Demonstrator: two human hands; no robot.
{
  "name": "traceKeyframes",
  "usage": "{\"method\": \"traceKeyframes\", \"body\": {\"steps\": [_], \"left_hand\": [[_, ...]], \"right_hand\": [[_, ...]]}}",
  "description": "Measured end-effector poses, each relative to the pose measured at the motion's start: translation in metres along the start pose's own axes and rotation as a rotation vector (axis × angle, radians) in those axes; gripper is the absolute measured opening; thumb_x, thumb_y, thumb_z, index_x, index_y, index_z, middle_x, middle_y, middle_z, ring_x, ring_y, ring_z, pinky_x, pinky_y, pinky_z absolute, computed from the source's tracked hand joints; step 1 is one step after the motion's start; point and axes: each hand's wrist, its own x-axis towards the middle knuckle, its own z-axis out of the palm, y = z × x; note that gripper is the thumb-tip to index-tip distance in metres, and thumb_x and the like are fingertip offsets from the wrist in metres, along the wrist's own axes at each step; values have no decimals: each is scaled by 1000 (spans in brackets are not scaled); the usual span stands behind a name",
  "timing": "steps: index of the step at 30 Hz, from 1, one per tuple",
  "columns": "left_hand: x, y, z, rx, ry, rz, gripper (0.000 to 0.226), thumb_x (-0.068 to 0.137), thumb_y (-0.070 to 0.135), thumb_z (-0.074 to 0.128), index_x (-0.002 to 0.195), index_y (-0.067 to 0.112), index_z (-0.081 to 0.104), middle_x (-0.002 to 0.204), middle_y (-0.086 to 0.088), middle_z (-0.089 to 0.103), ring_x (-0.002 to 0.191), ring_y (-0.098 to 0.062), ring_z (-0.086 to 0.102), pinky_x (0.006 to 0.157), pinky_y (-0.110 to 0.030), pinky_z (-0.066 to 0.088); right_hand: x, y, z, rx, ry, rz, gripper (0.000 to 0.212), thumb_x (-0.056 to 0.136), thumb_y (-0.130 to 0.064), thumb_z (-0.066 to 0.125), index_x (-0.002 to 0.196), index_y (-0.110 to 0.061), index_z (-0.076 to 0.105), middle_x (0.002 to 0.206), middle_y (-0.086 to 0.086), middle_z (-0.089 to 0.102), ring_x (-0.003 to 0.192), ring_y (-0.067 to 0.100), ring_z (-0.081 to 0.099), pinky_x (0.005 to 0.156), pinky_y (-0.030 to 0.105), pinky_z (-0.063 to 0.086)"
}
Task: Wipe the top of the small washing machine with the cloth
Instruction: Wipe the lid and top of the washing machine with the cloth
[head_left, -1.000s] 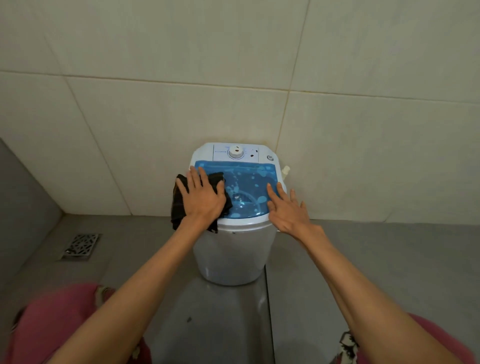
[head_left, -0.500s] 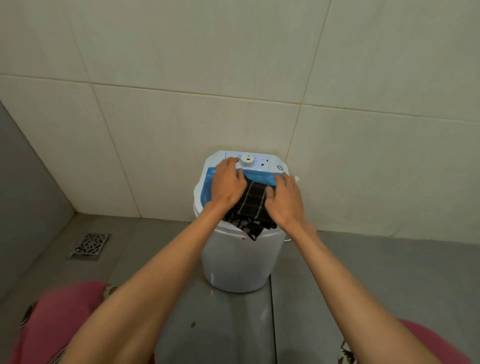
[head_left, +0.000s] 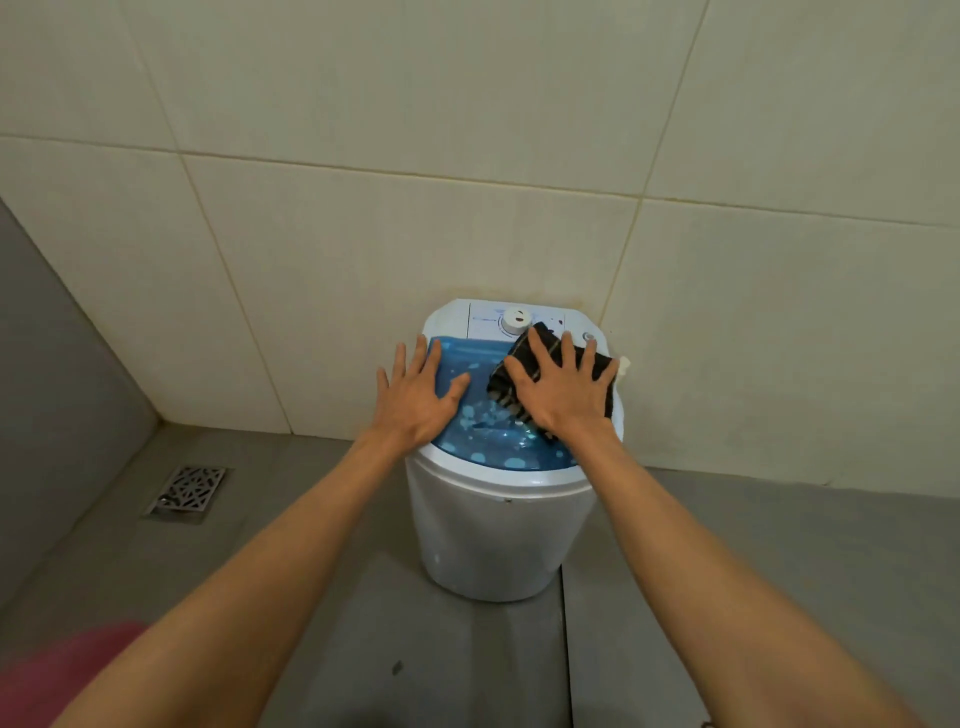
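The small white washing machine (head_left: 498, 535) stands on the floor against the tiled wall. Its translucent blue lid (head_left: 493, 449) carries pale spots. My right hand (head_left: 566, 389) lies flat with fingers spread on the dark checked cloth (head_left: 503, 387), pressing it onto the right side of the lid, near the white control dial (head_left: 516, 320). The cloth's far corner reaches the control panel. My left hand (head_left: 415, 400) rests flat and open on the left side of the lid, holding nothing.
A metal floor drain (head_left: 187, 491) sits in the grey floor to the left. Cream wall tiles (head_left: 467, 156) rise right behind the machine. A pink garment (head_left: 62, 670) shows at the bottom left.
The cloth passed from under my left hand to under my right hand and slid from the lid's left side to its right. My left hand now rests bare on the left side.
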Motion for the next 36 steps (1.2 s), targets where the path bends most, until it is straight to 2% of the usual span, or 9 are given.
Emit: {"method": "traceKeyframes", "body": {"steps": [7,11,14,21,26,28,31,34,36], "left_hand": [[4,-5,4,-4,15,13,79,93,67,24,157,25,3,165,3,-2,151,-23,-7,120,-52,-2],[2,-4,2,4,9,0,78,94,67,23,157,25,4,165,4,-3,151,-23,-9,119,-53,-6],[1,-1,0,2,8,-10,78,93,68,23,156,26,5,165,4,-2,151,-25,-10,118,-56,-7],[0,-1,-2,-13,12,-12,78,93,68,24,156,26,7,165,3,1,151,-28,-6,117,-60,-6],[-1,0,-3,21,-3,-16,79,92,69,22,156,26,6,165,3,1,151,-28,-5,116,-62,-6],[-1,1,-3,38,-6,-19,79,92,70,21,156,26,5,165,3,0,151,-29,-5,115,-63,-7],[-1,1,-4,59,-11,-20,80,92,70,19,156,27,4,165,4,-1,151,-28,-7,114,-64,-10],[-1,1,-5,63,-19,-15,80,92,70,19,156,26,3,165,3,-2,151,-28,-8,114,-64,-10],[-1,0,-5,64,-21,-13,80,92,70,19,156,27,3,165,3,-2,151,-29,-7,114,-64,-9]], "right_hand": [[55,10,-9,48,18,96,67,96,-66,17,156,-41,3,166,8,0,150,43,-5,112,70,-3],[62,18,-14,112,26,159,69,93,-69,19,156,-41,7,163,9,15,143,44,19,111,66,17],[53,20,-14,131,47,235,70,95,-66,19,157,-36,5,159,15,22,137,45,30,110,60,24],[-3,24,-1,119,69,272,70,98,-61,16,158,-27,4,162,22,11,143,45,23,115,58,19],[-56,19,10,132,139,316,70,99,-59,19,158,-24,8,158,26,18,133,47,33,110,58,29],[-68,13,13,98,132,328,69,99,-59,18,158,-24,7,158,26,17,134,48,29,111,60,24],[-68,6,12,23,77,282,68,100,-58,15,159,-25,3,162,23,6,145,49,10,114,67,4],[-51,8,7,-7,58,136,66,101,-56,12,159,-27,2,165,17,0,149,44,-5,115,65,-9],[-31,12,2,12,31,85,64,102,-54,11,158,-27,0,166,12,-3,151,38,-8,117,62,-11]]}}
